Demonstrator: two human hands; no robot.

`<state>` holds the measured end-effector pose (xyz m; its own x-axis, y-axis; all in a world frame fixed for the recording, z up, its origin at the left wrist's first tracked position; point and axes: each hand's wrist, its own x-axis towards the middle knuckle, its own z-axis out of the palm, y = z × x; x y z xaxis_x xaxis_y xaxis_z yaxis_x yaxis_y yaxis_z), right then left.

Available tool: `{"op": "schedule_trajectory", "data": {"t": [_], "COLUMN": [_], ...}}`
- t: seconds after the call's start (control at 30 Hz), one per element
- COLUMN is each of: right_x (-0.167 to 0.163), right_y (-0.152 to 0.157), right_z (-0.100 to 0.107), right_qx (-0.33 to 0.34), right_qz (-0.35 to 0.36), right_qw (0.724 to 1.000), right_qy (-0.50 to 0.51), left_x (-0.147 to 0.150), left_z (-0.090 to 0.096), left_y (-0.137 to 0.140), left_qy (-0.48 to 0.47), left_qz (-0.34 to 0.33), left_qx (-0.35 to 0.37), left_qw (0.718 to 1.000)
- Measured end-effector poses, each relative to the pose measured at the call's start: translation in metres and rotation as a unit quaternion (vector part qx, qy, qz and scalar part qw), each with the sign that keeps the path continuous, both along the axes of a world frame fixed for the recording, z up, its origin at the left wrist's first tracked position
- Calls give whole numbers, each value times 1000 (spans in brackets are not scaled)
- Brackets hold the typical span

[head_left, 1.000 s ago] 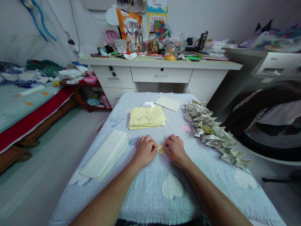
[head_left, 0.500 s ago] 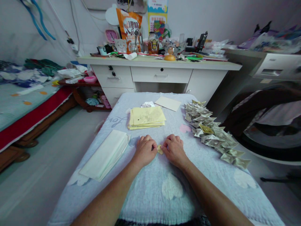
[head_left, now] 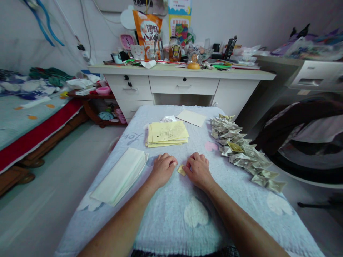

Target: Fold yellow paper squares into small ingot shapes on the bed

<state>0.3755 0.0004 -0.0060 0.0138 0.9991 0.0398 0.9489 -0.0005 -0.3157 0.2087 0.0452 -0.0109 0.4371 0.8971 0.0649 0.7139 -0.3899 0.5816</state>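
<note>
A small folded piece of gold paper lies on the cloth-covered surface between my hands. My right hand pinches its right edge with thumb and forefinger. Just left of the paper, and apart from it, is my left hand, its fingers curled in and nothing visible in them. A stack of yellow paper sheets with dark print sits beyond my hands. To the left lies a stack of long pale folded paper. Many folded silver paper pieces, a few of them gold, are heaped at the right.
The light blue patterned cloth covers the work surface. A pale card and crumpled white tissue lie near its far edge. Behind stands a white desk crowded with items; a washing machine is on the right, a bed left.
My left hand has let go of the gold paper and drawn slightly left. More of the paper now shows beside my right hand, which has hardly moved.
</note>
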Motion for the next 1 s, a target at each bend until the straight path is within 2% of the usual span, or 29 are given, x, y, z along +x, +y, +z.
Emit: {"op": "schedule_trajectory", "data": {"t": [0.27,0.53,0.7,1.0], "right_x": [2,13,10,9], "right_y": [0,2,0,-2], "right_z": [0,-1,0,-2], "right_qx": [-1,-23,-1,10], "right_qz": [5,25,-3,3], "right_qw": [1000,998,1000,1000], "right_qy": [9,59,27,9], "left_x": [9,12,13,14], "left_z": [-3,-3,-4,-4], "left_y": [-4,-5,-6,-5], "left_qy": [47,59,68,65], "left_qz": [7,38,39,46], "left_qx": [29,-3,-7,-3], "left_qw": [998,998,997,997]}}
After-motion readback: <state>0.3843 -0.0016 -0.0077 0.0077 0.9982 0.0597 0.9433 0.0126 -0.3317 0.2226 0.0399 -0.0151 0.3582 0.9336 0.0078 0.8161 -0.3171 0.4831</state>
